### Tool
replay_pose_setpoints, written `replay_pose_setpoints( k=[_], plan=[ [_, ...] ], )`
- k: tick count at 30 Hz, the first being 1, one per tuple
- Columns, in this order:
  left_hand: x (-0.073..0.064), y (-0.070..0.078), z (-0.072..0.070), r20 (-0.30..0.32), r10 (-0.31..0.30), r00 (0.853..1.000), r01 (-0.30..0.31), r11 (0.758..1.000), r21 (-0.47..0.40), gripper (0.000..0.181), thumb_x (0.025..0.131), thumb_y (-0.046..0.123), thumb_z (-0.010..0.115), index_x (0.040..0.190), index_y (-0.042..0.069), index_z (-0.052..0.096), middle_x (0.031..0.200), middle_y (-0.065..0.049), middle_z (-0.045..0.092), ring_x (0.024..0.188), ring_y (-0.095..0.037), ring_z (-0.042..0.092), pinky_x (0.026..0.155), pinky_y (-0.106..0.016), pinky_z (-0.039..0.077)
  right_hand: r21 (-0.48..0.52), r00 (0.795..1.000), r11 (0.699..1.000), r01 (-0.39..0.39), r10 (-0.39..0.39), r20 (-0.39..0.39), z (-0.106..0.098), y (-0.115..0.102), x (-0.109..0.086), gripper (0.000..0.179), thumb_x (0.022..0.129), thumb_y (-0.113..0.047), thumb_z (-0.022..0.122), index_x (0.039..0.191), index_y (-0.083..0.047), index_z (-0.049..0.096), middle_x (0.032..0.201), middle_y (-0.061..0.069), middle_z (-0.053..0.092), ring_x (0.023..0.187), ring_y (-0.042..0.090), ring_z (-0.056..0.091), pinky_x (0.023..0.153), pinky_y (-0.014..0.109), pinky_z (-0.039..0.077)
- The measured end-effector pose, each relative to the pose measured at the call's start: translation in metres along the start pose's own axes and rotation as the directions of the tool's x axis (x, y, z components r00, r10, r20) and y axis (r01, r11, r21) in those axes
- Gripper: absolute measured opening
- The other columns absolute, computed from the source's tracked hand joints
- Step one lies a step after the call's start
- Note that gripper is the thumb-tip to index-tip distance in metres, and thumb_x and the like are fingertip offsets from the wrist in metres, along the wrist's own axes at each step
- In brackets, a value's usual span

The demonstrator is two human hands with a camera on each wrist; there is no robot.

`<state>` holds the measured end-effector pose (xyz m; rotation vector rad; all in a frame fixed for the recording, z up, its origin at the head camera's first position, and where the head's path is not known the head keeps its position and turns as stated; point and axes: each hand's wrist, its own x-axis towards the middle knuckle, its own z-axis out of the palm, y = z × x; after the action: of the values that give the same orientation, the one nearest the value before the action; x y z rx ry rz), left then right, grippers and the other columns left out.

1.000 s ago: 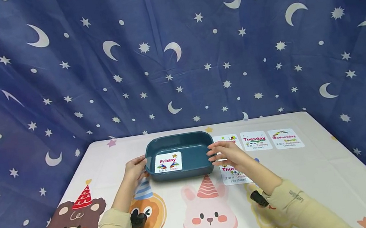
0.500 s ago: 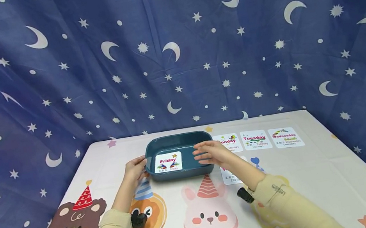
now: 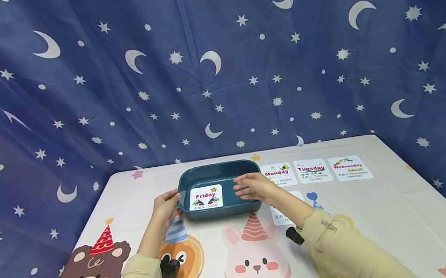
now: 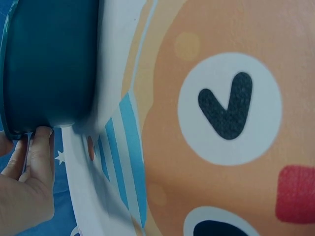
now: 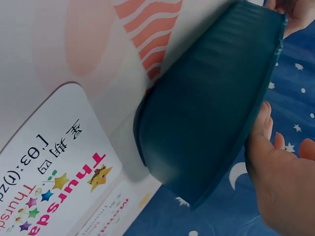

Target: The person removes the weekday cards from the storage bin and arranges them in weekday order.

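A dark teal plastic tray (image 3: 233, 208) stands near the back middle of the table. My left hand (image 3: 165, 206) grips its left end, and in the left wrist view the fingers (image 4: 40, 150) lie against the outer wall with the thumb at the rim. Inside the tray, at the left, is a white Friday card (image 3: 205, 198). My right hand (image 3: 258, 188) reaches over the tray's right part with nothing held, its fingers loosely extended. Partly under the right forearm lies a Thursday card (image 5: 64, 167), its word hidden in the head view.
Right of the tray, a Monday card (image 3: 279, 175), a Tuesday card (image 3: 313, 171) and a Wednesday card (image 3: 350, 168) lie in a row. The white tablecloth (image 3: 398, 209) bears printed animals. A blue starry curtain (image 3: 214, 78) hangs behind the table.
My right hand has moved left from the tray's right edge to over its inside, uncovering most of the Monday card. The left hand and tray have stayed put.
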<state>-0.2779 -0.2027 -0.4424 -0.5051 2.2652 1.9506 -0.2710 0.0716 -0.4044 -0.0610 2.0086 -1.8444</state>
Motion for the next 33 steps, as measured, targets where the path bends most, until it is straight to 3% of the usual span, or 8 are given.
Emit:
replay_pose_setpoints(
  k=[10,22,24,29,31,33],
  plan=[
    [-0.001,0.001,0.001,-0.01,0.003,1.0,-0.003,1.0,0.012,0.041,0.099,0.01,0.045,0.137,-0.004,0.043,0.138,-0.026,0.046,0.116,-0.029,0.052,0.1,-0.041,0.046,0.073,0.994,0.994,-0.087,0.082,0.072,0.008,0.003,0.023,0.043,0.1,-0.013,0.042,0.138,0.007,0.038,0.14,0.029,0.043,0.125,0.038,0.048,0.103,0.045,0.043],
    [0.0,0.001,0.001,-0.007,-0.017,1.0,0.017,1.0,0.019,0.042,0.099,0.011,0.045,0.138,-0.002,0.042,0.139,-0.025,0.045,0.123,-0.033,0.049,0.096,-0.037,0.049,0.091,0.985,0.981,-0.17,0.167,0.04,0.023,0.01,0.045,0.043,0.099,-0.013,0.045,0.136,0.007,0.041,0.135,0.028,0.047,0.123,0.039,0.05,0.101,0.047,0.045],
    [0.0,0.001,0.001,-0.007,-0.017,1.0,0.017,1.0,0.021,0.042,0.099,0.011,0.045,0.138,-0.003,0.042,0.139,-0.025,0.045,0.124,-0.034,0.048,0.098,-0.038,0.048,0.092,0.986,0.981,-0.168,0.166,0.028,0.023,0.017,0.053,0.041,0.097,-0.013,0.047,0.134,0.006,0.044,0.131,0.027,0.051,0.118,0.038,0.055,0.098,0.047,0.047],
    [0.0,0.001,0.0,-0.011,-0.003,1.0,0.004,1.0,0.018,0.041,0.099,0.013,0.047,0.136,-0.002,0.045,0.136,-0.024,0.048,0.119,-0.03,0.052,0.099,-0.039,0.047,0.153,0.984,0.974,-0.17,0.159,0.077,0.008,0.072,0.121,0.038,0.09,-0.018,0.06,0.122,0.002,0.054,0.111,0.022,0.063,0.097,0.034,0.066,0.083,0.046,0.055],
    [-0.001,0.001,-0.001,-0.012,0.01,1.0,-0.009,1.0,0.014,0.04,0.098,0.014,0.05,0.134,-0.002,0.048,0.132,-0.024,0.052,0.112,-0.027,0.057,0.094,-0.038,0.05,0.165,0.982,0.97,-0.178,0.164,0.093,0.004,0.086,0.14,0.038,0.088,-0.02,0.063,0.119,0.002,0.056,0.106,0.022,0.065,0.091,0.033,0.067,0.078,0.045,0.056],
    [-0.001,0.001,-0.001,-0.011,0.01,1.0,-0.01,1.0,0.009,0.04,0.097,0.014,0.05,0.134,-0.002,0.048,0.131,-0.023,0.052,0.109,-0.026,0.057,0.093,-0.038,0.051,0.15,0.981,0.97,-0.193,0.186,0.057,0.009,0.076,0.129,0.039,0.089,-0.018,0.061,0.122,0.002,0.054,0.106,0.021,0.065,0.091,0.032,0.067,0.079,0.044,0.056]
  ],
)
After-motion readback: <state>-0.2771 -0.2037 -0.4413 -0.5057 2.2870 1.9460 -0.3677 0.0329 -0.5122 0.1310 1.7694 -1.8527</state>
